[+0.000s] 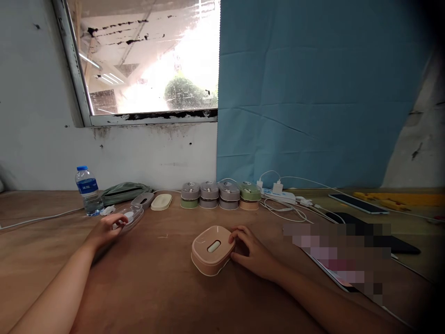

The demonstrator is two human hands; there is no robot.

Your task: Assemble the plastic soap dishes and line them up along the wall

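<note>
Rounded peach box (209, 258), pale bar (213, 247) inset — right hand (253, 256) clamps it, left hand (107, 229) I can't tell.

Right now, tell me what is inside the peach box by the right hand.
Atop the peach box, a pale oblong piece shows in the middle; the interior is covered.

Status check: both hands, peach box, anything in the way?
Left hand at clear tray, grip unclear. Right hand touching peach box at its right side. Box rests on table; stacked containers beyond, not touching it.
</note>
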